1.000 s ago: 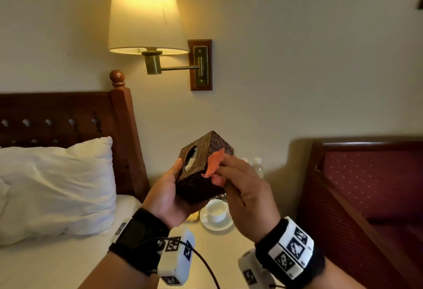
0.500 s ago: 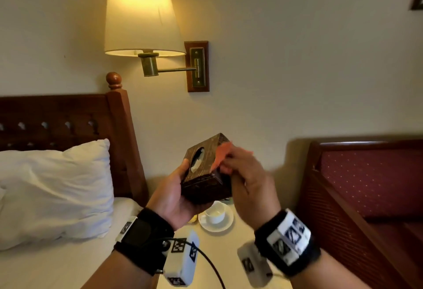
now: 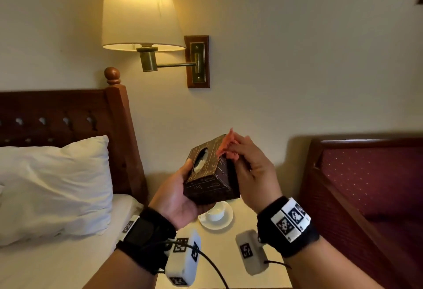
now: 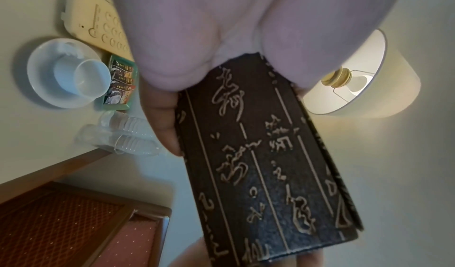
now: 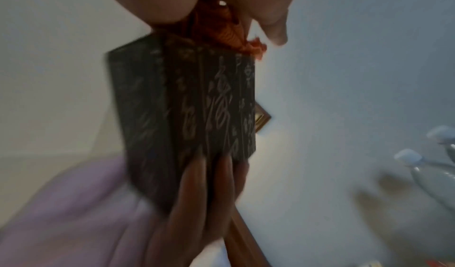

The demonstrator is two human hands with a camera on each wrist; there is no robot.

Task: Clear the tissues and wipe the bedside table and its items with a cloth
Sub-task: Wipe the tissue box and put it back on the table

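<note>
The left hand holds a dark tissue box up in the air above the table, in front of the wall. Its palm cups the box from below and the left, the thumb lies along the top edge beside the oval opening, and the fingers curl round the far underside; in the left wrist view a fingertip presses against the box's side. The box is tilted, its opening turned up and to the left, with white tissue showing inside the slot.

The right hand is closed on an orange cloth, bunched between thumb and fingers, and presses it against the upper right corner of the box. In the right wrist view the cloth sits squeezed under the fingers, touching the top edge of the box; that view is blurred, so the exact finger placement is unclear.

On the table below the hands stands a white cup on a saucer. The left wrist view also shows a cream telephone, a small green packet just beside the saucer, and two clear plastic bottles near the table's back edge. A lit wall lamp hangs above, and a white pillow lies on the bed to the left.
</note>
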